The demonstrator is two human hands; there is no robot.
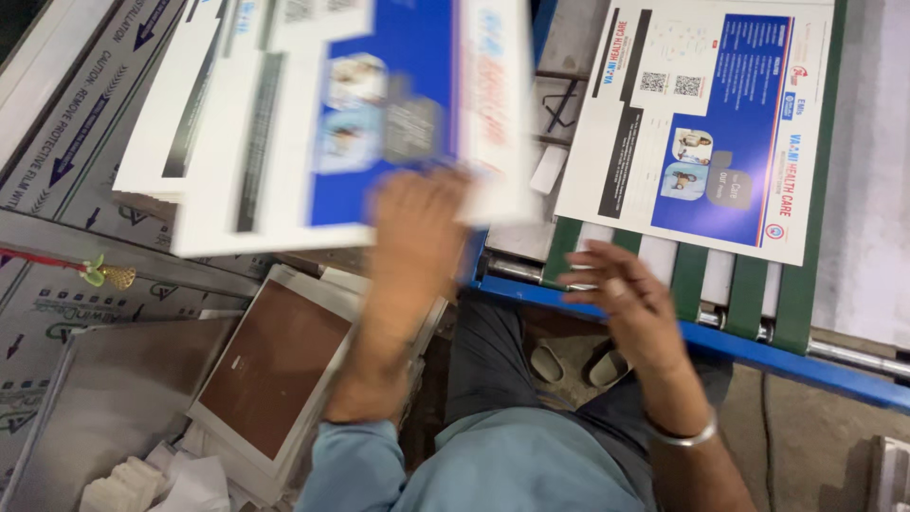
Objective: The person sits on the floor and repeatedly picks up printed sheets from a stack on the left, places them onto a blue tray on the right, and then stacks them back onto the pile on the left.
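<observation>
My left hand [412, 228] grips the lower edge of a large printed sheet [360, 114], white with a blue panel, blurred from motion and held up over a stack of similar sheets [166, 133] at the upper left. My right hand [621, 289] hovers with fingers spread, holding nothing, just below another printed sheet [701, 123] that lies flat on green conveyor belts [749, 284] at the upper right. A metal bangle [678, 438] circles my right wrist.
A blue machine frame edge [720, 346] runs under the belts. Brown-faced boards in a white stack [275, 365] sit at lower left, beside a grey metal plate [104, 398] and crumpled paper [161, 479]. My sandalled feet [573, 365] rest on the floor below.
</observation>
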